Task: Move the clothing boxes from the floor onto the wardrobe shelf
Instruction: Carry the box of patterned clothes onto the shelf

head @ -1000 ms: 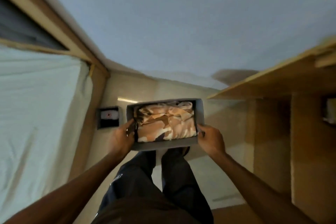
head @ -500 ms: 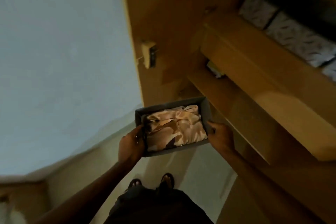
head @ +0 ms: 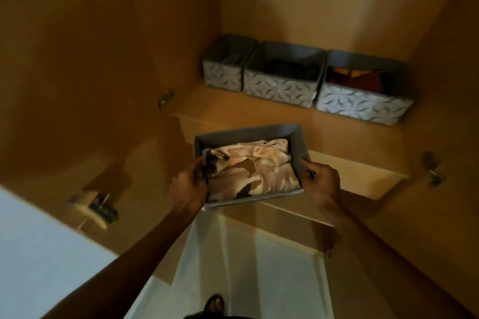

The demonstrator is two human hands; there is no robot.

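You hold the grey box [head: 248, 134] in the air with both hands, level, just in front of the front edge of the wardrobe shelf [head: 259, 111], not resting on it. A folded camouflage garment [head: 256, 171] fills it. Your left hand [head: 188, 186] grips the left end wall, thumb hooked over the rim against the cloth. Your right hand [head: 322, 181] grips the right end wall, fingers curled round it. Three patterned boxes stand in a row along the back edge of the shelf, side by side: the left box [head: 224, 76], the middle box [head: 278, 87] with dark contents, and the right box [head: 360, 107] with brown-orange cloth.
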